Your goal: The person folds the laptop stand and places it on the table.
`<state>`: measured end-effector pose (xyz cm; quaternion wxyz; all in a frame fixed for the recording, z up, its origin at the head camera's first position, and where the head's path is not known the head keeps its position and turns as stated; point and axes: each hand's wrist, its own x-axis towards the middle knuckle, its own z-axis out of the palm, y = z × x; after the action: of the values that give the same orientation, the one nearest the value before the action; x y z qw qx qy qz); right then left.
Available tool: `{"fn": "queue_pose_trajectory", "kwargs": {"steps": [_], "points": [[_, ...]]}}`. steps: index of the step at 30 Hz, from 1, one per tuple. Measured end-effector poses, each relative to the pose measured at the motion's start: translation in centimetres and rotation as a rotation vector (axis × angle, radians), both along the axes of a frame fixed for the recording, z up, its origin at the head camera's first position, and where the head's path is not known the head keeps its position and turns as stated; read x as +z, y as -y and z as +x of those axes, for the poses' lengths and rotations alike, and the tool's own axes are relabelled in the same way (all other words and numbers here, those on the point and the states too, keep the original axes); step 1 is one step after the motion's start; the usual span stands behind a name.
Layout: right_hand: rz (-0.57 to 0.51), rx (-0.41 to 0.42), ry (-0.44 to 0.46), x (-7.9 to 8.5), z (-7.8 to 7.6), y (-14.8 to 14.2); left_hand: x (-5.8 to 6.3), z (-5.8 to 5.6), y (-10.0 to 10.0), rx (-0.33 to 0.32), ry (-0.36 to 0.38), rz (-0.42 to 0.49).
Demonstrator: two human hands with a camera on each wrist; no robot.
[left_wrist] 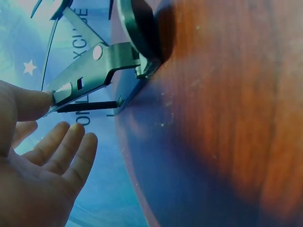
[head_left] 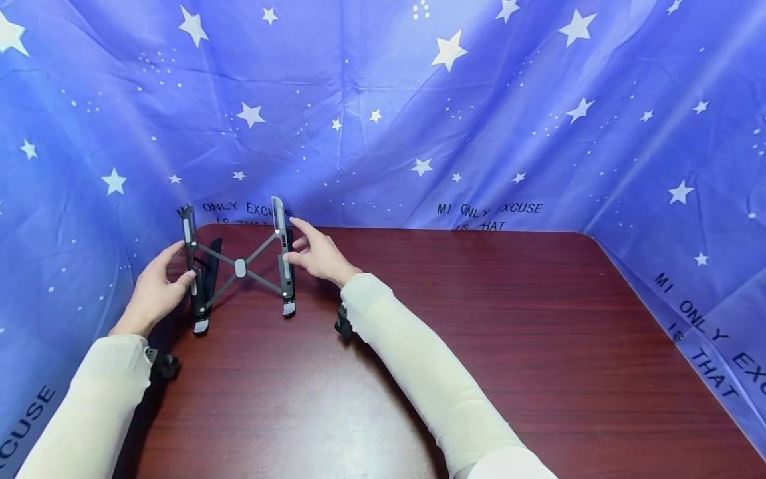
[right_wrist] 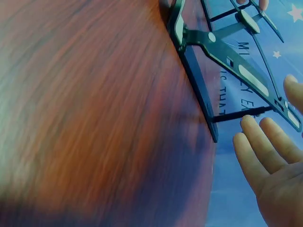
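Observation:
A black folding laptop stand (head_left: 241,268) with light grey pads stands unfolded at the table's left side, its crossed bars meeting at a grey hub. On its left, my left hand (head_left: 152,293) is at the side rail, the thumb tip against the rail. The other left-hand fingers (left_wrist: 61,146) are spread and loosely extended below it. My right hand (head_left: 320,256) is by the opposite rail (head_left: 284,253), thumb tip at its edge and index finger reaching alongside. In the right wrist view, the fingers (right_wrist: 265,146) lie relaxed near the rear strut (right_wrist: 241,114).
The stand rests on a reddish-brown wooden table (head_left: 509,346). A blue star-printed curtain (head_left: 383,133) hangs close behind and at both sides. Black wrist-camera mounts (head_left: 163,364) sit under the cream sleeves (head_left: 431,372).

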<state>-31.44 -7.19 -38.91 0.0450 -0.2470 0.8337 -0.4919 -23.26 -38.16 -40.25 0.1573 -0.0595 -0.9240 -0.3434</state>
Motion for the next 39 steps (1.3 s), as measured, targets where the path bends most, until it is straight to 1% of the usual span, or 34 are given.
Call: {"fn": "queue_pose_trajectory", "kwargs": {"steps": [2,5,11,15,20,23,28,39], "points": [[-0.010,-0.010,0.008,-0.1,-0.1,0.5,0.1,-0.2,0.1,0.008,0.008,0.012],[-0.023,-0.023,0.032,-0.2,-0.1,1.1,0.2,-0.2,0.1,0.002,0.015,0.037],[-0.088,-0.030,0.117,-0.4,0.0,2.0,0.1,0.0,0.2,-0.014,0.008,0.063],[-0.098,-0.053,0.131,-0.4,0.1,2.2,0.1,-0.2,0.1,-0.026,0.017,0.095],[-0.111,-0.082,0.179,-0.5,0.0,2.2,0.3,-0.5,0.0,-0.008,0.041,0.105],[-0.120,-0.091,0.214,-0.4,-0.1,2.2,0.4,-0.6,0.0,0.000,0.063,0.127],[-0.131,-0.077,0.231,-0.4,0.1,2.3,0.3,-0.5,0.1,0.007,0.083,0.163],[-0.102,-0.075,0.219,-0.8,0.2,2.5,-0.1,-0.3,-0.1,0.028,0.089,0.188]]}}
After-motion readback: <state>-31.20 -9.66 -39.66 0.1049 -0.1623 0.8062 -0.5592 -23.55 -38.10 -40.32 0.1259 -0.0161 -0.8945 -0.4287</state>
